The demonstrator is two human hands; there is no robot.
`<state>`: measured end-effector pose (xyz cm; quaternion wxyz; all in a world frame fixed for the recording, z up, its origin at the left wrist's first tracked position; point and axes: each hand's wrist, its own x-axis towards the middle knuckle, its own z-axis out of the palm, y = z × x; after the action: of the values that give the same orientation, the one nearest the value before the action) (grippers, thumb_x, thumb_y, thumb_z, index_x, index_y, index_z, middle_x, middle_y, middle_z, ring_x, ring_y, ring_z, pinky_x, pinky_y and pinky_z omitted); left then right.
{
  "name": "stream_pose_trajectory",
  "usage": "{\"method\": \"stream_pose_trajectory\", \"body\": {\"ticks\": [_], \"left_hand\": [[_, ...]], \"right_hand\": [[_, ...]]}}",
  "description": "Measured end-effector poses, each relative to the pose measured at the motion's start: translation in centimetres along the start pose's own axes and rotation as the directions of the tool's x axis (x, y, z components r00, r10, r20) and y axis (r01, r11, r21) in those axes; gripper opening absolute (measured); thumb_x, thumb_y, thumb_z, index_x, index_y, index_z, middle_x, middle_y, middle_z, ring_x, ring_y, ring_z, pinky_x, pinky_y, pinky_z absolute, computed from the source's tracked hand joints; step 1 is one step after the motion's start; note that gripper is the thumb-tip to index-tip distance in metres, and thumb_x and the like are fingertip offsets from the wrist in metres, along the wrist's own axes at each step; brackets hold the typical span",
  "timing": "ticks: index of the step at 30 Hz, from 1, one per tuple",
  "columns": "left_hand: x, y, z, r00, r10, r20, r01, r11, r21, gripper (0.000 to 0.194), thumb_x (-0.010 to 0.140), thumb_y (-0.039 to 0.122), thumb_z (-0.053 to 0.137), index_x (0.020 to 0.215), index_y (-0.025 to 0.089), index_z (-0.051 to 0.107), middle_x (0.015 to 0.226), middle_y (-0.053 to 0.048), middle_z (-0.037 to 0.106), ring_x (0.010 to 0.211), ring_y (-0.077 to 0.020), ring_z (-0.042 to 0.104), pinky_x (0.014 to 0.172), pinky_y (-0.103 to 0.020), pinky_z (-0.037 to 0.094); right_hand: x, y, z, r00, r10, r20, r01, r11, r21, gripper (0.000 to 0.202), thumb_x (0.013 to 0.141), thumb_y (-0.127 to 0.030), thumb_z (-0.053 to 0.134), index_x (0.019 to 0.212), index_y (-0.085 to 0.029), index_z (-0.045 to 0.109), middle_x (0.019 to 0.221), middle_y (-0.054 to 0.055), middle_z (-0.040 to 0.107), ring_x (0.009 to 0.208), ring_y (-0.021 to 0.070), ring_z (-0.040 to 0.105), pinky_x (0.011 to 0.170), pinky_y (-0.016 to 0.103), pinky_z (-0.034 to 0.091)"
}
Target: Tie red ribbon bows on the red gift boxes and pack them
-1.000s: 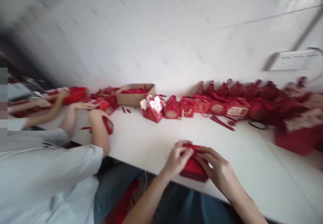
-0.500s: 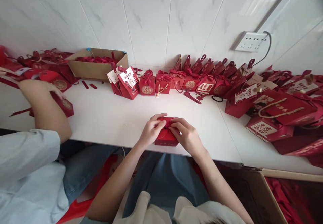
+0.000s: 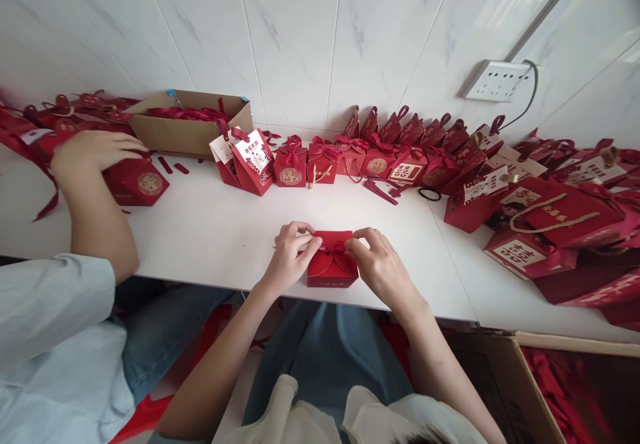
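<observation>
A small red box (image 3: 333, 272) sits near the front edge of the white table, its top flaps folded over. Across its top runs a dark red ribbon (image 3: 331, 247) with loops at the middle. On the box's left side, my left hand (image 3: 291, 252) pinches one side of the ribbon between thumb and fingers. My right hand (image 3: 376, 257) pinches the other side at the box's right edge. Both hands are just above the box top, with a gap between them.
Finished red boxes (image 3: 291, 163) stand in a row along the wall, with more piled at the right. A cardboard box (image 3: 175, 134) holds ribbons. At the left, another person's hand (image 3: 100, 151) rests over a red box. A hair tie (image 3: 429, 194) lies near the row.
My hands have moved apart, and the ribbon's loops now show between them. At the left, the other person's hand and a red box have shifted.
</observation>
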<state>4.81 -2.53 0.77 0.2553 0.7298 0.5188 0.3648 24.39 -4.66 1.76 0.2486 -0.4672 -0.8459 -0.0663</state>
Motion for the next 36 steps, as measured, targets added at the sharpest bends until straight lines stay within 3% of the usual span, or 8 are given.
{"method": "stream_pose_trajectory", "body": {"ticks": [2, 6, 10, 14, 18, 24, 30, 36], "left_hand": [[-0.3, 0.0, -0.2, 0.997, 0.063, -0.042, -0.06, 0.995, 0.081, 0.03, 0.088, 0.034, 0.046, 0.069, 0.021, 0.065, 0.085, -0.005, 0.055, 0.089, -0.02, 0.052, 0.086, -0.036, 0.042], [-0.9, 0.6, -0.6, 0.995, 0.099, -0.014, -0.098, 0.993, 0.068, 0.029, 0.091, 0.034, 0.042, 0.072, 0.02, 0.06, 0.076, -0.001, 0.049, 0.069, -0.0133, 0.052, 0.069, -0.025, 0.045], [-1.5, 1.6, -0.7, 0.999, 0.04, 0.031, -0.042, 0.995, 0.085, 0.023, 0.092, 0.032, 0.04, 0.078, 0.021, 0.055, 0.072, 0.001, 0.054, 0.06, -0.0109, 0.051, 0.06, -0.022, 0.041], [-2.0, 2.2, -0.4, 1.0, 0.015, 0.017, -0.017, 0.991, 0.13, 0.019, 0.091, 0.033, 0.041, 0.082, 0.021, 0.051, 0.067, 0.003, 0.055, 0.055, -0.0104, 0.049, 0.056, -0.022, 0.04], [-2.3, 2.0, -0.2, 1.0, 0.01, -0.001, -0.01, 0.996, 0.088, 0.018, 0.091, 0.032, 0.042, 0.085, 0.02, 0.053, 0.072, 0.001, 0.06, 0.059, -0.0111, 0.053, 0.06, -0.023, 0.043], [-2.5, 1.3, 0.0, 0.998, -0.049, 0.027, 0.051, 0.997, -0.066, 0.019, 0.089, 0.033, 0.044, 0.084, 0.019, 0.056, 0.104, -0.004, 0.066, 0.057, -0.0082, 0.05, 0.057, -0.022, 0.044], [-2.1, 0.2, 0.2, 1.0, -0.03, 0.003, 0.03, 0.981, -0.189, 0.021, 0.089, 0.032, 0.044, 0.077, 0.018, 0.054, 0.103, -0.007, 0.062, 0.071, -0.0117, 0.056, 0.062, -0.024, 0.046], [-2.1, -0.7, 0.7, 0.998, 0.016, -0.065, -0.027, 0.984, -0.175, 0.02, 0.088, 0.029, 0.046, 0.072, 0.018, 0.05, 0.096, -0.007, 0.055, 0.089, -0.0162, 0.057, 0.064, -0.023, 0.048]], "right_hand": [[-0.1, 0.0, -0.4, 1.0, -0.016, 0.008, 0.017, 0.997, -0.075, 0.027, 0.088, -0.003, 0.035, 0.086, -0.018, 0.058, 0.092, 0.011, 0.055, 0.074, 0.0207, 0.046, 0.069, 0.033, 0.043], [-0.3, -0.1, -0.9, 1.0, -0.022, -0.015, 0.02, 0.989, -0.144, 0.033, 0.087, 0.001, 0.031, 0.082, -0.018, 0.058, 0.082, 0.009, 0.054, 0.07, 0.0206, 0.044, 0.069, 0.033, 0.039], [-0.7, -0.4, -0.8, 0.987, 0.156, -0.038, -0.156, 0.988, 0.02, 0.026, 0.096, -0.026, 0.037, 0.079, -0.02, 0.055, 0.075, 0.007, 0.057, 0.066, 0.0189, 0.048, 0.064, 0.03, 0.037], [-0.8, -1.3, -0.7, 0.877, 0.447, 0.177, -0.477, 0.853, 0.211, 0.044, 0.096, -0.048, 0.028, 0.064, -0.022, 0.043, 0.055, 0.001, 0.05, 0.047, 0.0151, 0.041, 0.05, 0.027, 0.029], [-0.4, -2.4, -0.5, 0.779, 0.537, 0.325, -0.626, 0.698, 0.348, 0.043, 0.089, -0.057, 0.038, 0.064, -0.023, 0.041, 0.051, -0.003, 0.048, 0.045, 0.013, 0.04, 0.049, 0.025, 0.03], [-0.3, -2.4, 0.5, 0.738, 0.568, 0.363, -0.667, 0.538, 0.515, 0.035, 0.081, -0.051, 0.052, 0.062, -0.022, 0.045, 0.048, -0.005, 0.042, 0.045, 0.0111, 0.036, 0.047, 0.024, 0.027], [-0.2, -1.4, 1.1, 0.726, 0.523, 0.447, -0.674, 0.409, 0.615, 0.037, 0.076, -0.054, 0.056, 0.063, -0.021, 0.049, 0.048, -0.006, 0.039, 0.047, 0.0105, 0.033, 0.047, 0.024, 0.025], [-0.2, 0.0, 1.4, 0.742, 0.425, 0.518, -0.65, 0.269, 0.711, 0.045, 0.071, -0.063, 0.058, 0.063, -0.019, 0.049, 0.054, -0.004, 0.044, 0.051, 0.0104, 0.035, 0.049, 0.025, 0.027]]}}
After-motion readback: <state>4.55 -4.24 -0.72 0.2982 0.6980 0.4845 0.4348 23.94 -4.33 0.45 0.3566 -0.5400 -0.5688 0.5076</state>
